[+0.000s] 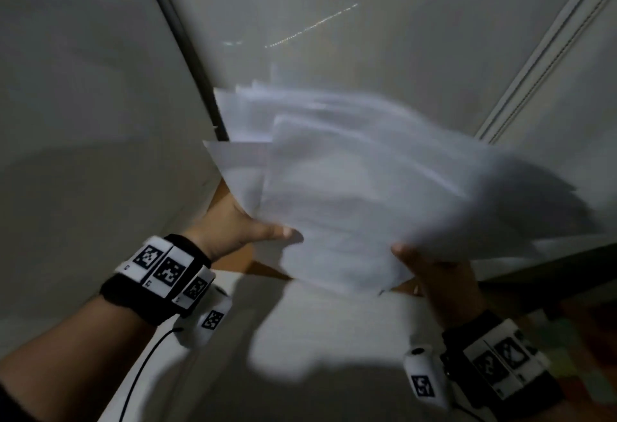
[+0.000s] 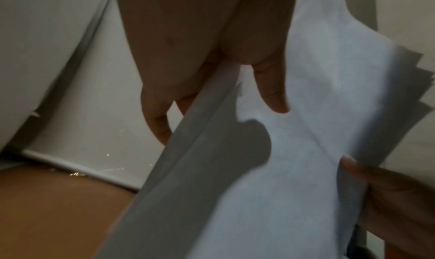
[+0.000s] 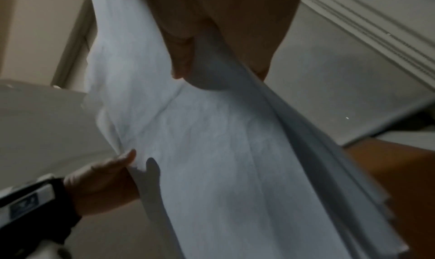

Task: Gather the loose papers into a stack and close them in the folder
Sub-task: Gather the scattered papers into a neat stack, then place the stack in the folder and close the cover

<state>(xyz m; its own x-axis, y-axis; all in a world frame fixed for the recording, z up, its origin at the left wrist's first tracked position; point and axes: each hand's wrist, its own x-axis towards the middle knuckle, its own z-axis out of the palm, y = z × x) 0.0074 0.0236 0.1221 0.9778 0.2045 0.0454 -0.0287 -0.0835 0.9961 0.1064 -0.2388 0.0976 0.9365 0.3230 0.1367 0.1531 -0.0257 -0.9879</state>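
A loose, uneven bundle of white papers [image 1: 360, 181] is held up above the table, blurred with motion. My left hand [image 1: 243, 224] grips its near left edge, thumb on top and fingers underneath. My right hand [image 1: 430, 268] grips the near right edge in the same way. In the left wrist view the papers [image 2: 294, 151] are pinched between my left thumb and fingers, and the sheet edges fan out unevenly. The right wrist view shows the papers [image 3: 212, 151] pinched by my right hand, with the left hand [image 3: 103, 177] on the far edge. A brown folder [image 1: 233, 261] lies flat under the papers, mostly hidden.
The grey-white table [image 1: 300, 338] meets pale wall panels [image 1: 83, 87] at the left and behind. A dark seam [image 1: 187, 47] runs between the panels. The table's right edge [image 1: 551, 264] drops off beside my right hand. A cable [image 1: 143, 365] trails from the left wrist.
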